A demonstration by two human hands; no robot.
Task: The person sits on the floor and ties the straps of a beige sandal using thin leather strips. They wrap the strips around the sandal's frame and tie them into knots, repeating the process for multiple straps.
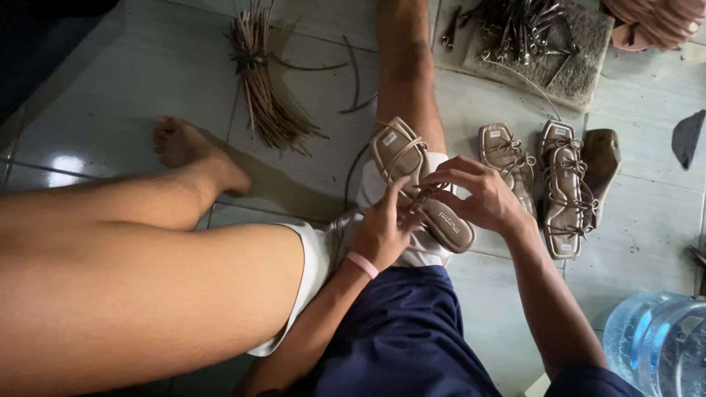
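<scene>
A tan strappy sandal point(425, 192) rests across my lap, sole up toward the right. My left hand point(384, 229), with a pink band at the wrist, grips its middle from below. My right hand point(474, 197) comes over the top, its fingers pinching a thin cord strap point(425, 189) at the sandal's middle. A loose strand point(354, 163) curves away from the sandal over the floor.
Two more tan sandals point(507, 158) point(566, 187) lie on the tiled floor beside a brown sole point(601, 156). A bundle of thin reeds point(263, 84) lies at the far left, a mat with metal tools point(540, 44) at the back, a blue water jug point(654, 344) at bottom right.
</scene>
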